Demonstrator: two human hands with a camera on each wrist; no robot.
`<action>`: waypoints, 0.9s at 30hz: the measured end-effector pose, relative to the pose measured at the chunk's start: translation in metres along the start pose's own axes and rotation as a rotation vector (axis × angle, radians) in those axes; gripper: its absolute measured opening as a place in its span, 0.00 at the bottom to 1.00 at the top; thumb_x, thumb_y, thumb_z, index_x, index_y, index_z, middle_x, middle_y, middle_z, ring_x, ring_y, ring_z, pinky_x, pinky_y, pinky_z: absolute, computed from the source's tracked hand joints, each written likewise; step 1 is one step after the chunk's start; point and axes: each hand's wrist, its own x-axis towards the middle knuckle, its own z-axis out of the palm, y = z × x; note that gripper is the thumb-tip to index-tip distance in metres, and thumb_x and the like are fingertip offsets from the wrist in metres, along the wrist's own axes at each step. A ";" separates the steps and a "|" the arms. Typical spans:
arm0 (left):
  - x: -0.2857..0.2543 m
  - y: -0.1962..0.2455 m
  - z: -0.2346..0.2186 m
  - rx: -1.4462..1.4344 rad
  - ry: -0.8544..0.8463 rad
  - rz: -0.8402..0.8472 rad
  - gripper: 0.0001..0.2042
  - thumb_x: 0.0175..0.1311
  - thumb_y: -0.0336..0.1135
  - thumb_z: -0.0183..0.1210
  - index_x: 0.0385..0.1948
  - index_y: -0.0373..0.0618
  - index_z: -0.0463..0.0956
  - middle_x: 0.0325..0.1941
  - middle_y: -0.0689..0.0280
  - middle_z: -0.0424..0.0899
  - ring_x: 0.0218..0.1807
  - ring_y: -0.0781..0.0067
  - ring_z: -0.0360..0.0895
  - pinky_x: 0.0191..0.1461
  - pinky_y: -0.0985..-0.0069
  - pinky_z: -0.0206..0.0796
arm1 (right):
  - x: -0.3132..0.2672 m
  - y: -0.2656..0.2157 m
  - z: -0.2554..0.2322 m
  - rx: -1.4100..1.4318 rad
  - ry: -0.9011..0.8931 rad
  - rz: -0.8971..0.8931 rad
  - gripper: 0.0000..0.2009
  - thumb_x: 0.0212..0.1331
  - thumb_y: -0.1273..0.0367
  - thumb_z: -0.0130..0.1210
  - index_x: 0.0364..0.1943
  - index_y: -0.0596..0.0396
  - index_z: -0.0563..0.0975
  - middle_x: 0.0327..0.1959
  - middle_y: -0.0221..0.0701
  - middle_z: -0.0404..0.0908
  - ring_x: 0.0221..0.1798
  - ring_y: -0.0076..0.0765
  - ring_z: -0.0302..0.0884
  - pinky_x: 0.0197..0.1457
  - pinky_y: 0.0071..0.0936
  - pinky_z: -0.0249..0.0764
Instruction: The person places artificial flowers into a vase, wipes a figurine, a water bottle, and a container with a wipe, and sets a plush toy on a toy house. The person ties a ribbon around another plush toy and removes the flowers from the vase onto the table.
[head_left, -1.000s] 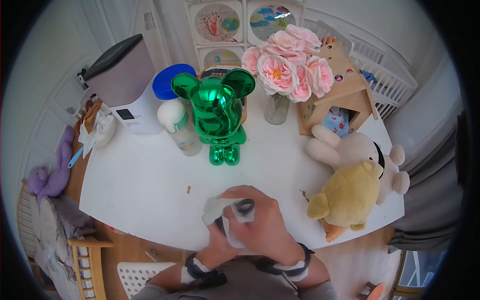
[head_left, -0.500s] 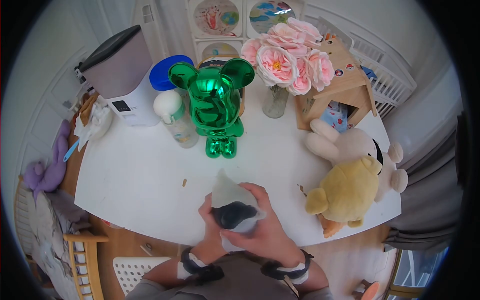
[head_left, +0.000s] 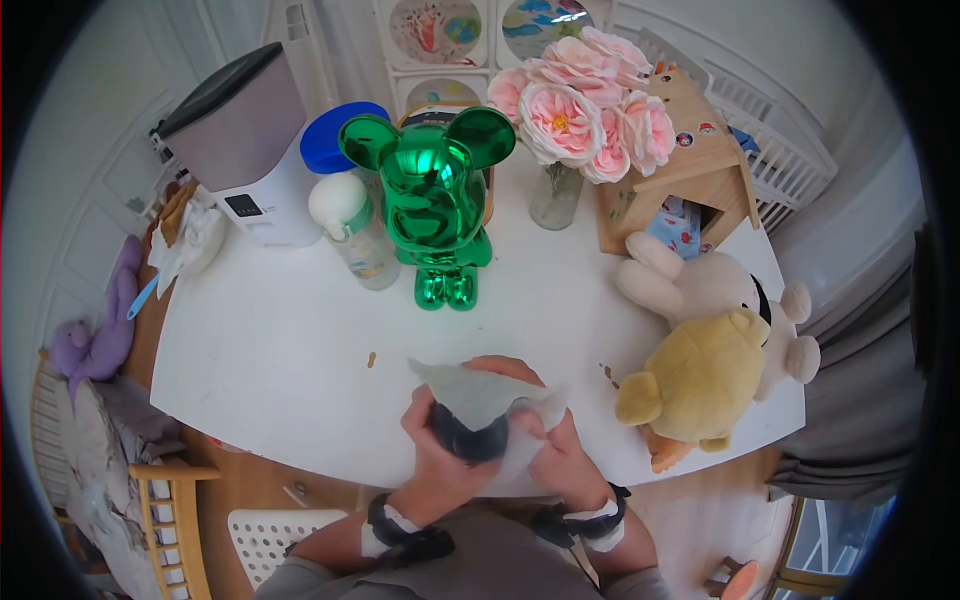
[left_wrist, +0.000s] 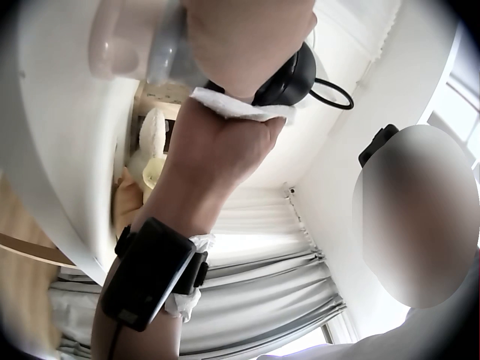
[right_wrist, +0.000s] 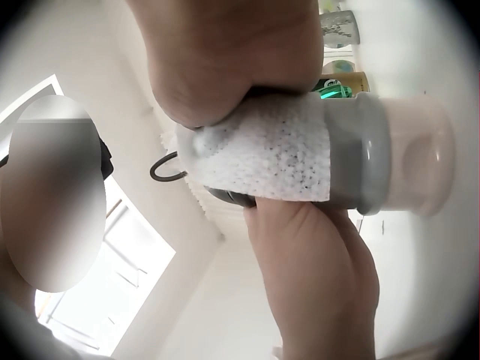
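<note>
My left hand (head_left: 445,470) grips a bottle with a dark lid (head_left: 465,440), low over the table's near edge. In the right wrist view the bottle's grey band and pinkish base (right_wrist: 420,154) show, along with a thin loop (right_wrist: 166,166) at the lid end. A thin white wipe (head_left: 490,392) is draped over the far side of the lid. My right hand (head_left: 565,460) pinches the wipe at the bottle's right side. Dimpled cloth lies against the bottle's side in the right wrist view, between my right hand (right_wrist: 232,60) and left hand (right_wrist: 315,277).
Beyond my hands stand a shiny green bear figure (head_left: 435,210), a clear drinking bottle (head_left: 365,255) and a white-based dispenser (head_left: 265,205). Pink flowers (head_left: 565,120) in a glass vase and a wooden house (head_left: 690,180) are behind. Plush toys (head_left: 700,380) lie right.
The wipe, earlier bunched around the bottle under my right hand, now spreads wide across the lid. My right hand has shifted right, and more of the dark lid shows.
</note>
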 end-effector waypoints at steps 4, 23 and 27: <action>0.005 0.002 -0.005 -0.192 -0.094 -0.114 0.49 0.47 0.32 0.75 0.65 0.42 0.42 0.64 0.51 0.58 0.64 0.60 0.64 0.68 0.58 0.58 | 0.001 -0.004 0.015 -0.266 0.050 -0.101 0.31 0.56 0.64 0.67 0.62 0.58 0.66 0.54 0.38 0.74 0.61 0.38 0.72 0.63 0.32 0.69; 0.019 0.009 -0.026 -0.286 -0.578 -0.031 0.37 0.61 0.40 0.66 0.67 0.44 0.53 0.63 0.56 0.65 0.59 0.59 0.71 0.65 0.58 0.62 | 0.029 -0.029 0.035 -0.839 0.116 -0.496 0.18 0.37 0.76 0.67 0.38 0.59 0.80 0.38 0.39 0.83 0.40 0.48 0.82 0.42 0.32 0.80; 0.014 0.013 -0.007 -0.376 -0.333 -0.201 0.40 0.57 0.38 0.69 0.66 0.43 0.50 0.62 0.54 0.63 0.60 0.59 0.69 0.66 0.59 0.62 | 0.028 -0.038 0.036 -0.664 0.053 -0.315 0.15 0.40 0.80 0.63 0.37 0.60 0.80 0.37 0.38 0.83 0.39 0.44 0.82 0.41 0.29 0.79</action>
